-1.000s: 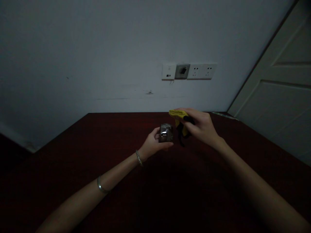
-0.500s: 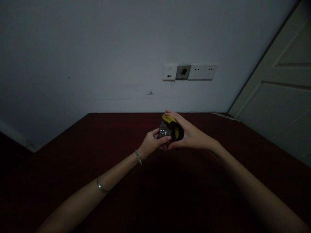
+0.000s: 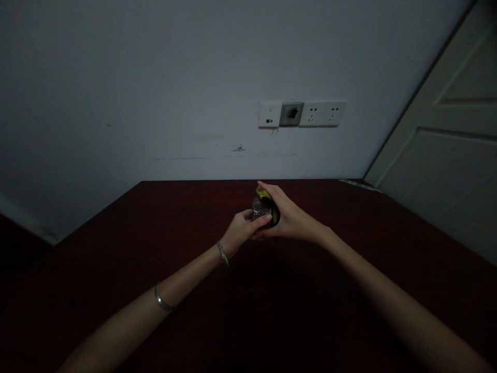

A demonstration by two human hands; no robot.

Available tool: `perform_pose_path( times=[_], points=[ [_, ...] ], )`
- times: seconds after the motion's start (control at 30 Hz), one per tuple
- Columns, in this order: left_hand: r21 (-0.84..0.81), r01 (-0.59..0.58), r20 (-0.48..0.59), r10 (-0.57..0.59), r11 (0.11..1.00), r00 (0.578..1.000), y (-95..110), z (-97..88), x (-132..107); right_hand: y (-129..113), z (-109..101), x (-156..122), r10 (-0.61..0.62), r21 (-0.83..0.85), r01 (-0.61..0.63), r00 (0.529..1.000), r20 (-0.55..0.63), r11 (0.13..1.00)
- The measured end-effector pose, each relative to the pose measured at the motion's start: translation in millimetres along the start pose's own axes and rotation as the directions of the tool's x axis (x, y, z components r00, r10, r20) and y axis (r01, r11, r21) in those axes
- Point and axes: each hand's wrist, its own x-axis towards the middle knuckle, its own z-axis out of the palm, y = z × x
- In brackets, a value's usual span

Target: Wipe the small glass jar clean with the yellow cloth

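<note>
Over the middle of the dark red table [image 3: 182, 207], my left hand [image 3: 239, 231] is closed on a shiny, see-through container-like piece [image 3: 261, 208], thumb across its front. My right hand [image 3: 293, 215] curves around a yellow-and-black piece [image 3: 264, 192] at the right end of the clear one, thumb below and fingers above. The two pieces touch or overlap; how they join is hidden by my fingers and the dim light. What exactly either piece is cannot be made out.
Behind the table rises a pale wall [image 3: 174, 77] with scuff marks and a row of sockets and switches [image 3: 320, 114]. A panelled door [image 3: 446, 171] stands at the right. A thin pale strip [image 3: 359, 185] lies at the table's back right edge.
My right hand has moved left with the yellow-and-black piece, further over the clear piece. My left hand has stayed almost in place.
</note>
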Motion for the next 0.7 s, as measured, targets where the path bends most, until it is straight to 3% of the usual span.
perform_pose_path(
  times=[0.2, 0.37, 0.53, 0.7],
  points=[
    [-0.025, -0.053, 0.09, 0.055, 0.998, 0.994, -2.6, -2.3, 1.5, 5.5, -3.4, -1.6, 0.052, 0.022, -0.051, 0.998, -0.048, 0.998],
    [-0.034, -0.133, 0.177, 0.137, 0.991, 0.975, -11.9, -6.2, 7.1, 12.9, -4.4, -2.3, 0.188, 0.175, -0.162, 0.972, -0.144, 0.971],
    [0.059, -0.198, 0.017, 0.197, 0.978, 0.98, -25.0, -7.7, 10.2, 11.5, -3.2, 0.2, 0.325, 0.302, -0.264, 0.93, -0.173, 0.916],
    [-0.034, -0.255, 0.027, 0.256, 0.966, 0.966, -26.1, -5.3, 10.8, 3.2, 3.4, 2.7, 0.307, 0.303, -0.266, 0.947, -0.095, 0.915]
  ],
)
